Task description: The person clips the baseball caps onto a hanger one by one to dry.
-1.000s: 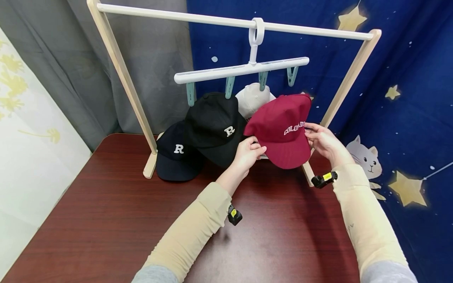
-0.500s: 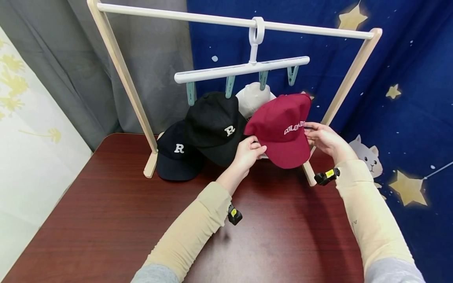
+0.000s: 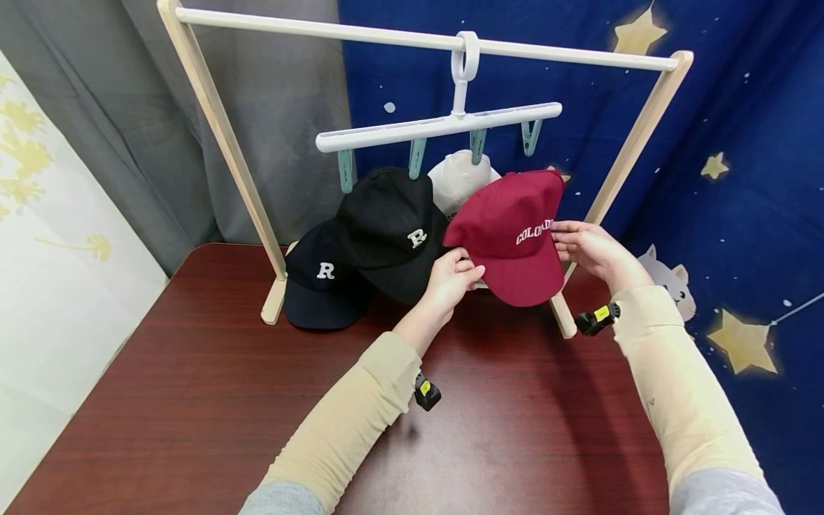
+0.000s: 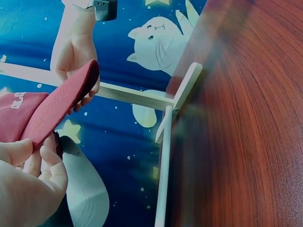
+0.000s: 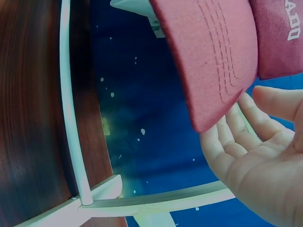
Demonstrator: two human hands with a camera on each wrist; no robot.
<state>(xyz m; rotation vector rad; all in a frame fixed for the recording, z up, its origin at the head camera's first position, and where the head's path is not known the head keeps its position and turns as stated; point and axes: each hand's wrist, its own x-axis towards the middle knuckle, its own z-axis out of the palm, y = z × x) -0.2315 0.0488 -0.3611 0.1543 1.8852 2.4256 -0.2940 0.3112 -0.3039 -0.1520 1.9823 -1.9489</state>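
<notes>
In the head view a red baseball cap (image 3: pixel 508 229) with white COLORADO lettering is tilted in front of a white cap (image 3: pixel 460 179). My left hand (image 3: pixel 448 277) pinches the left edge of its brim between thumb and fingers. On the other side, my right hand (image 3: pixel 599 252) lies along the cap's right edge. In the right wrist view, the right hand's fingers (image 5: pixel 215 151) are extended at the underside of the brim (image 5: pixel 208 71), and its thumb stands apart from it. A black cap (image 3: pixel 389 229) with a white R is just left of the left hand.
A navy cap (image 3: pixel 322 286) rests on the table (image 3: pixel 193 400) at the rack's left foot. Overhead, a white hanger (image 3: pixel 438 129) with several teal clips (image 3: pixel 531 138) hangs from the wooden rack's rail (image 3: pixel 322 28). Curtains (image 3: pixel 740 214) close off the back.
My right hand and forearm have shifted slightly right along the red cap's edge. The left hand keeps its place on the brim, and the caps look unmoved.
</notes>
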